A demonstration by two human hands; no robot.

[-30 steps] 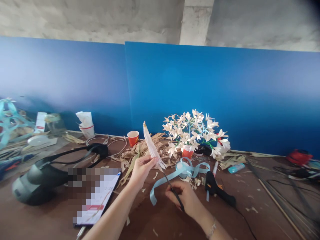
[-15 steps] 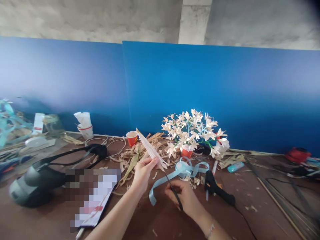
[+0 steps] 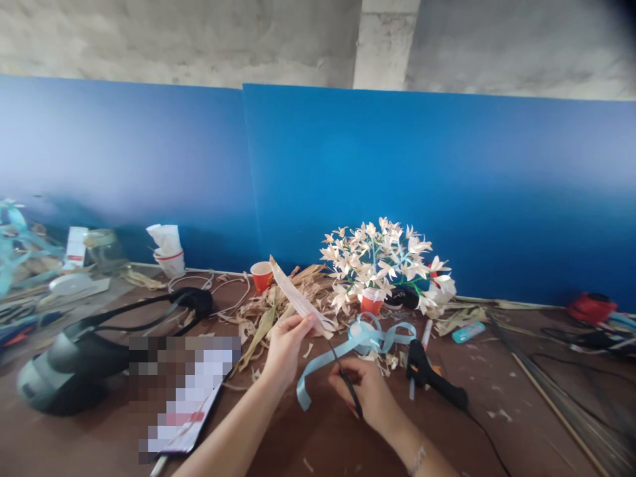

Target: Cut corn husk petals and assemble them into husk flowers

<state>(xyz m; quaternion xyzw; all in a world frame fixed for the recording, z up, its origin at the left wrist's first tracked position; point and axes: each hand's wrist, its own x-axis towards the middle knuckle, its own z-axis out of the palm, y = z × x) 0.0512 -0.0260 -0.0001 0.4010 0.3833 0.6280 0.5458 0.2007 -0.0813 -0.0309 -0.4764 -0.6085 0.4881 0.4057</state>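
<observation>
My left hand [image 3: 289, 344] pinches a pale strip of dried corn husk [image 3: 294, 291] between thumb and fingers, its narrow brownish tip pointing up and to the left. My right hand [image 3: 365, 391] is closed round a pair of dark scissors [image 3: 350, 387]. Their blades point up and left, towards the husk's lower end; whether they touch it I cannot tell. Just beyond the right hand lies a roll of light-blue ribbon [image 3: 362, 334], a loose tail curling down between my hands. Behind it, a bunch of cream husk flowers [image 3: 380, 262] stands over a red paper cup [image 3: 370, 303].
A black glue gun [image 3: 437, 381] with a cord lies right of my right hand. Heaped dried husks [image 3: 261, 321] and another red cup [image 3: 262, 275] are behind my left hand. Further left are a black-and-grey strapped device [image 3: 64, 377] and a partly blurred phone-like slab [image 3: 199, 397]. A blue partition [image 3: 348, 165] backs the table.
The husk has turned slightly in my left fingers, and its lower end now sits a little farther from the scissor tips. My right hand has barely moved.
</observation>
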